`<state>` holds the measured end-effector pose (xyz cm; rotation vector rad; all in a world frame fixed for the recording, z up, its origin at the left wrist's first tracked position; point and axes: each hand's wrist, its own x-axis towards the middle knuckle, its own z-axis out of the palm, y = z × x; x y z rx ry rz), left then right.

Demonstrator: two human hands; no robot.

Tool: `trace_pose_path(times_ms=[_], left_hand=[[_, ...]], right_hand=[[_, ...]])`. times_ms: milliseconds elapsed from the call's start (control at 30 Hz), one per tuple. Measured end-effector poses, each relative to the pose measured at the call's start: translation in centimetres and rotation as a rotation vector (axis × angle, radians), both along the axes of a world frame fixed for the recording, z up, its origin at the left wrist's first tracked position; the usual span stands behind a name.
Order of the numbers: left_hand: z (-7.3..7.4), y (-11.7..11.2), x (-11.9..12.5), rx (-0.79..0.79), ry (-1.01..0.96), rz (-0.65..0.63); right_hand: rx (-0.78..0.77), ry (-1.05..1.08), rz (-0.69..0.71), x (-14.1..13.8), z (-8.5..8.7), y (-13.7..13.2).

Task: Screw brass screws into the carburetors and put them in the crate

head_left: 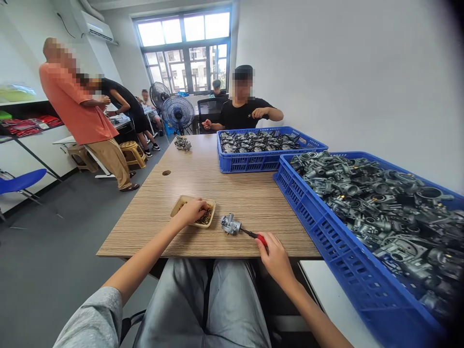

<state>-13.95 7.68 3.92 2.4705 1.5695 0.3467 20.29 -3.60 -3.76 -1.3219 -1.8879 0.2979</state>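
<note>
My left hand (195, 210) reaches into a small beige tray (175, 209) of brass-coloured small parts (205, 217). Its fingers are bent together over the parts; whatever lies between the fingertips is too small to make out. My right hand (274, 253) is closed around the red handle of a screwdriver (251, 234). The screwdriver's dark shaft points left, with its tip at a silver carburetor (230, 224). That carburetor lies on the wood-grain table (195, 180), just right of the tray, and neither hand grips it.
A large blue crate (308, 205) heaped with carburetor bodies (377, 203) stands at the right. Behind it is another blue crate (250, 163) with carburetors in rows. Another carburetor (182, 143) sits at the table's far left. A co-worker (241, 111) sits opposite; people stand at left.
</note>
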Motion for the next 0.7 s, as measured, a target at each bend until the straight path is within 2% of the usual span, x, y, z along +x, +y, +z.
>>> trace_pose_path(times_ms=[300,567,700], left_hand=[[0.2,-0.1,0.1,-0.004,0.012,-0.024],[1.3,0.3,-1.4,0.044,-0.007,0.032],[1.5,0.2,-1.6,0.036,0.015,-0.004]], right_hand=[[0.031,-0.009,-0.006,0.1,-0.2,0.1],[0.033,-0.013,-0.001,0.1,-0.5,0.2],[0.041,-0.014,-0.004,0.1,-0.4,0.2]])
